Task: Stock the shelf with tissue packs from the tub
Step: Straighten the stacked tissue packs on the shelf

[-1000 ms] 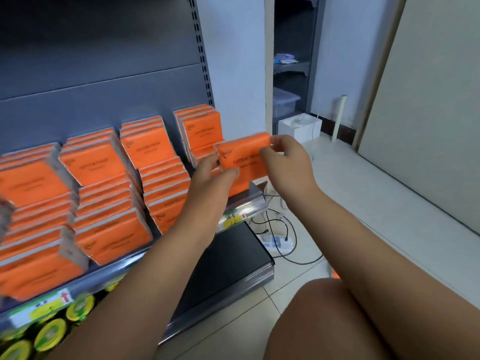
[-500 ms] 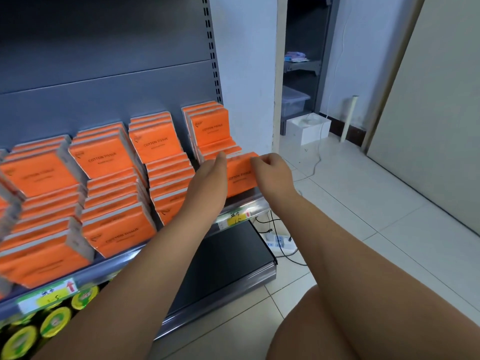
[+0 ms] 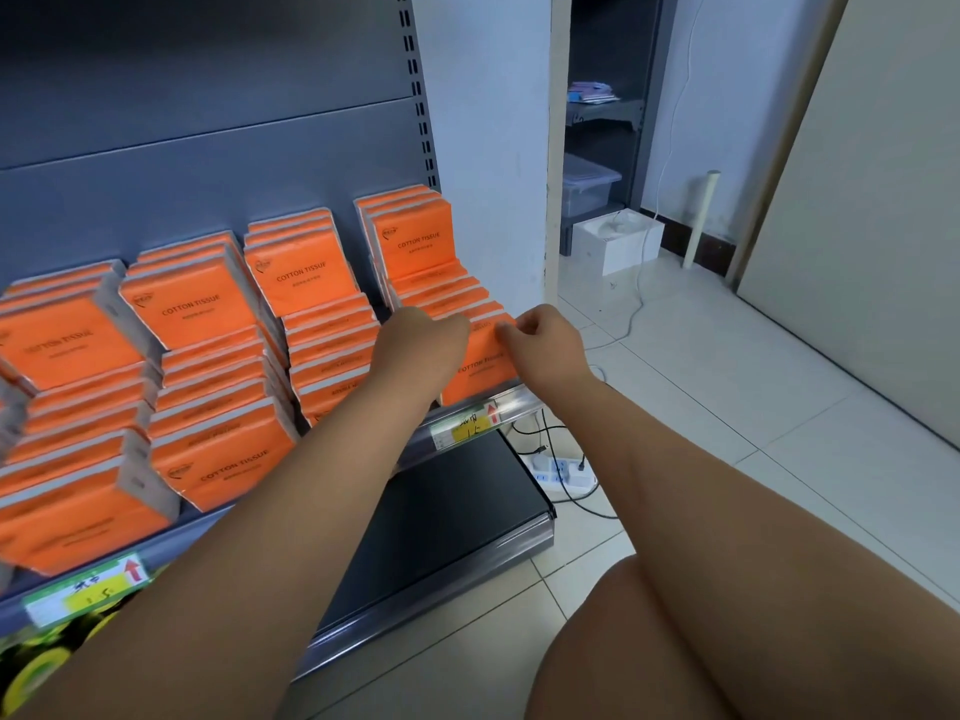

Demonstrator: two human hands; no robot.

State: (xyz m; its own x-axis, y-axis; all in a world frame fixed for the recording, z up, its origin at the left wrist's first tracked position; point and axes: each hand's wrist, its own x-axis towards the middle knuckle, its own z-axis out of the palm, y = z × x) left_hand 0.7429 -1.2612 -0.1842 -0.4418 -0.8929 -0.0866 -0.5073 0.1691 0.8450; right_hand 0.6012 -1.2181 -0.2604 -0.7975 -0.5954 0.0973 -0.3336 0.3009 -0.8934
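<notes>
Shelf (image 3: pixel 519 396) carries columns of orange packs (image 3: pixel 306 283), leaning back in tiers. Left hand (image 3: pixel 421 340) and right hand (image 3: pixel 545 340) are both at the front of the rightmost column. Pack (image 3: pixel 483 366) stands tilted there, bottom edge at the shelf's front rail, back against the packs behind. Right grip: fingers curled, pinching the pack's top right corner. Left grip: on the top left corner, fingers mostly hidden, looks like a pinch too. Price tag (image 3: pixel 470 424) sits on the rail just below the pack.
</notes>
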